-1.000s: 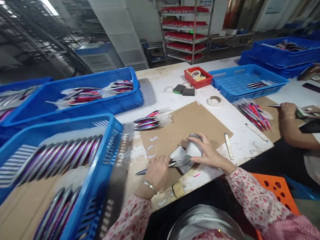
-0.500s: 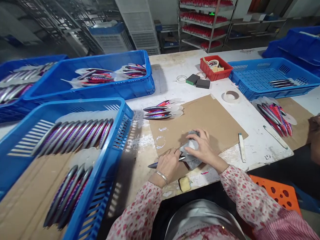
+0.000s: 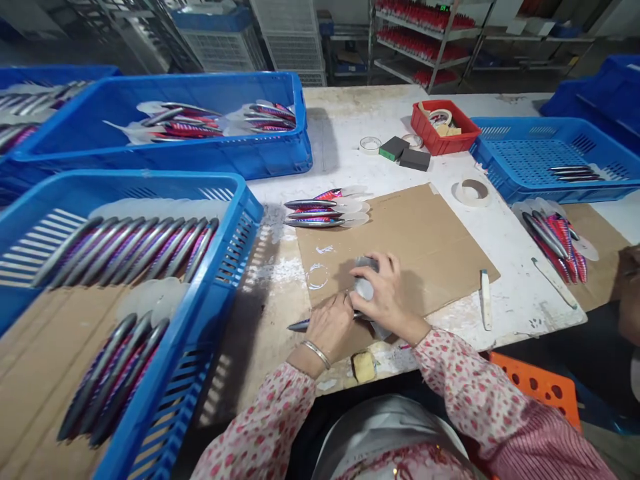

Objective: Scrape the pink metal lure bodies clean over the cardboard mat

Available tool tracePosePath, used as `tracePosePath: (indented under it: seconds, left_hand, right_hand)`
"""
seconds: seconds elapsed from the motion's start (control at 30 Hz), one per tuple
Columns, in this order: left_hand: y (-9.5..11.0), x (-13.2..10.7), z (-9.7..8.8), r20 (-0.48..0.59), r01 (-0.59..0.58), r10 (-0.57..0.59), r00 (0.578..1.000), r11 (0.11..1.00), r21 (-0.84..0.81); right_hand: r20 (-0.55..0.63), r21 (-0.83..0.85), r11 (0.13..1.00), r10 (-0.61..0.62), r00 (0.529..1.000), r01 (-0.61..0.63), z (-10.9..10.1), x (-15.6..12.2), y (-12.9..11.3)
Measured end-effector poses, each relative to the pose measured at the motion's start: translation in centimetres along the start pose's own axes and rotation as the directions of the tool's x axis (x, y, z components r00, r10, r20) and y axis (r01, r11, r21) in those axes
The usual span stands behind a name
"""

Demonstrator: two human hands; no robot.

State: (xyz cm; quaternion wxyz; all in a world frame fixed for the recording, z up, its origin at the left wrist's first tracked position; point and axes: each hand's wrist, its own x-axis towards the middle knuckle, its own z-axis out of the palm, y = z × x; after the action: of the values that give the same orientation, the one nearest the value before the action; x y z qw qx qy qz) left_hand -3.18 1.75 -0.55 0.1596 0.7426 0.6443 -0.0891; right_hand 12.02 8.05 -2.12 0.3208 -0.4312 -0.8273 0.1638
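On the cardboard sheet (image 3: pixel 430 233), my left hand (image 3: pixel 330 323) presses down on a fishing lure (image 3: pixel 299 325), its dark pointed end poking out to the left. Close beside it, my right hand (image 3: pixel 383 293) curls its fingers and thumb around a whitish, rounded piece (image 3: pixel 364 287) whose kind I cannot make out. A grey block (image 3: pixel 381 331) shows partly beneath the right hand. Several finished-looking lures (image 3: pixel 315 213) with clear round lips lie at the sheet's far left corner. A yellow sponge (image 3: pixel 363 367) rests by the table's near edge.
Blue crates (image 3: pixel 235 233) holding rows of lures stand on the left. Toward the back right are a red bin (image 3: pixel 453 140), dark sanding blocks (image 3: pixel 415 159), a tape roll (image 3: pixel 471 193) and another blue crate (image 3: pixel 530 190). A co-worker's hand (image 3: pixel 629 267) is at the far right.
My right hand has shifted left and slightly up over the whitish piece, nearer my left hand. The left hand stays on the lure. The whole view has tilted a little.
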Motion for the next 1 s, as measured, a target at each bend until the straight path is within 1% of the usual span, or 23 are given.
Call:
tracePosePath:
  seconds: [0.07,0.17,0.27,0.37,0.47,0.53,0.63,0.7,0.77,0.83,0.9,1.0]
  left_hand:
    - [0.0,-0.1,0.0,-0.001,0.014,-0.014,1.0,1.0,-0.016]
    - [0.0,-0.1,0.1,0.013,-0.007,0.008,1.0,1.0,-0.028]
    - [-0.1,0.0,0.2,-0.006,-0.021,0.021,1.0,0.999,-0.03]
    - [-0.2,0.0,0.1,-0.017,-0.005,0.005,1.0,0.999,-0.035]
    - [-0.1,0.0,0.0,0.005,0.002,-0.002,1.0,0.999,-0.047]
    - [-0.1,0.0,0.0,0.005,-0.005,0.005,1.0,0.999,-0.052]
    - [0.0,0.0,0.1,-0.019,-0.007,0.006,1.0,0.998,-0.059]
    - [-0.1,0.0,0.1,-0.026,-0.001,-0.001,1.0,0.998,-0.062]
    - [-0.1,0.0,0.1,-0.011,-0.004,0.003,1.0,0.998,-0.056]
    - [-0.2,0.1,0.2,0.006,-0.015,0.015,1.0,0.999,-0.046]
    - [-0.2,0.2,0.3,0.001,-0.022,0.022,1.0,0.999,-0.043]
    - [-0.2,0.2,0.4,-0.032,-0.008,0.006,0.999,0.999,-0.047]
  right_hand:
    - [0.032,0.013,1.0,0.003,0.999,-0.004,-0.4,-0.1,0.3]
    - [0.055,-0.023,0.999,0.035,0.998,-0.034,-1.2,-0.2,1.1]
    - [0.025,-0.045,0.999,0.028,0.999,-0.026,-0.8,0.2,0.5]
    - [0.025,-0.015,1.0,-0.005,1.0,0.006,-0.2,0.4,0.1]
    - [0.059,-0.016,1.0,0.004,0.998,-0.003,-0.7,0.1,1.2]
    - [0.049,-0.052,0.998,0.031,0.998,-0.028,-1.0,-0.1,1.7]
    - [0.008,-0.074,0.997,0.017,1.0,-0.016,-0.3,0.0,0.8]
    - [0.018,-0.045,0.999,-0.005,1.0,0.006,-0.1,0.2,0.3]
    - [0.061,-0.029,1.0,-0.001,0.998,0.003,-0.4,0.3,0.4]
    - [0.103,-0.054,0.998,0.023,0.994,-0.018,-1.2,0.3,0.9]
    - [0.107,-0.094,0.995,0.033,0.994,-0.023,-1.6,0.3,1.0]
    - [0.085,-0.092,0.996,-0.012,0.996,0.02,-1.5,0.3,0.6]
